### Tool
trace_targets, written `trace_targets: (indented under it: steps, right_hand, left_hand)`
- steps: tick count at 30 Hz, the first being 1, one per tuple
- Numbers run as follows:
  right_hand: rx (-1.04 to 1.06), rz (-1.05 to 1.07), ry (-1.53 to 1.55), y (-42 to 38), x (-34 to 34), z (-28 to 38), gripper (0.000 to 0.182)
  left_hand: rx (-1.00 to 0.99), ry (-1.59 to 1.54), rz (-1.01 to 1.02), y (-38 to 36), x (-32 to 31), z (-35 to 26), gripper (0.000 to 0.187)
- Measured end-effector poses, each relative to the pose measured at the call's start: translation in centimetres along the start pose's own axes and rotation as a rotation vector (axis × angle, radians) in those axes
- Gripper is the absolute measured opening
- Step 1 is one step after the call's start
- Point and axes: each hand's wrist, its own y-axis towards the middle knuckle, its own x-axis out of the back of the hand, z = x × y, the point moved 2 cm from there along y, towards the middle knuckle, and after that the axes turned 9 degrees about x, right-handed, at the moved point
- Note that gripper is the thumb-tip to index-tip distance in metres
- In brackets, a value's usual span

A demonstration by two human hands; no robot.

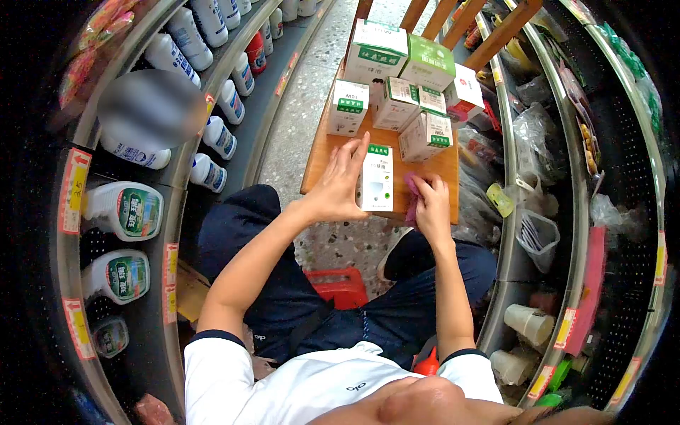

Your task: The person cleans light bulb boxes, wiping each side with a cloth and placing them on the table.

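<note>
A white and green light bulb box [376,180] is on the near part of a wooden chair seat [319,166]. My left hand [335,185] spans its left side, the thumb at its near corner and the fingers by its far end. In my right hand [432,202], just right of that box, a purple cloth [411,200] is pinched between the fingers. Behind my hands stand several more bulb boxes, among them a 10W box [348,106] at the left and another 10W box [426,137] nearer the right.
Shelves line both sides. White bottles [231,103] and tubs of glass cleaner [126,211] fill the left one; bagged goods [535,138] and a clear plastic container [536,241] are on the right. Chair-back slats [496,34] rise behind the boxes. A red stool [338,286] shows between my legs.
</note>
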Motion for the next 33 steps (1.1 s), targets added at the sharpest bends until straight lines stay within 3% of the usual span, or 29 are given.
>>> trace_targets:
  steps: [7,16,25,33]
  right_hand:
    - [-0.095,0.032,0.035,-1.9,1.4,0.2,0.037]
    - [-0.019,-0.021,0.240,-2.4,1.8,2.9,0.035]
    - [0.012,-0.038,0.364,-2.7,1.8,4.0,0.041]
    - [0.135,-0.030,0.380,-2.1,2.2,5.8,0.042]
  left_hand:
    - [0.004,0.315,0.065,0.7,2.8,-3.0,0.137]
    - [-0.059,0.512,0.084,2.1,0.4,-3.2,0.133]
    - [0.000,0.446,0.147,2.0,0.5,-3.0,0.144]
    - [0.103,0.098,0.245,0.0,2.7,0.6,0.152]
